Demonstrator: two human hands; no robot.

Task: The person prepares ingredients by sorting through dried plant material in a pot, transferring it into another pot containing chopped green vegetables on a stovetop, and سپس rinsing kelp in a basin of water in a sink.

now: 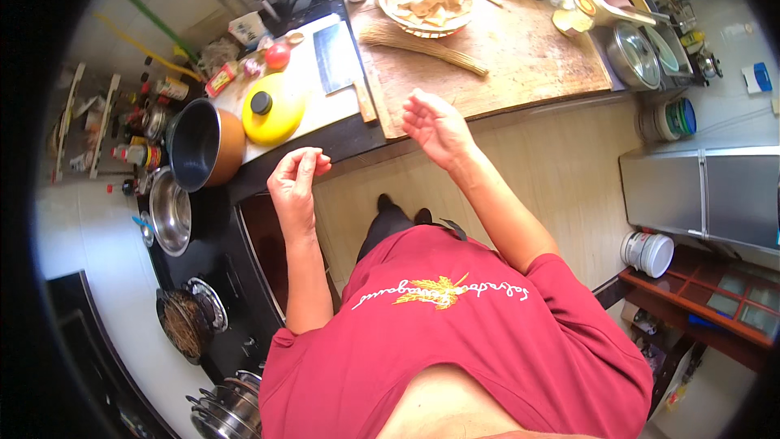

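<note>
Lid (280, 112) off, resting on the white board (329, 114) over on the left! Left hand (294, 189) hangs just on the near side of it, fingers curled in, thumb brought up to the forefinger, and nothing shows in that pinch. Across to the right hand (437, 130): palm turned up, fingers loosely bent and parted, holding nothing. Its fingertips show over the near left corner of the wooden board (536, 73); touching or above it, I cannot tell.

Between the two, a little farther off, the cleaver (334, 63) lies flat with its handle toward the near edge, and neither hand is on it. So where do we stand? Pot (231, 145) to the left of the lid, and it's uncovered: that much is done. Tomato (277, 55) looks whole, far side of the lid, so no cutting shows there. Broom (431, 50) lies slantwise on the wooden board, basket (431, 32) heaped up just beyond, neither one in hand. Nothing is gripped anywhere; by my reading, whatever handling is left waits on a first pick-up.
</note>
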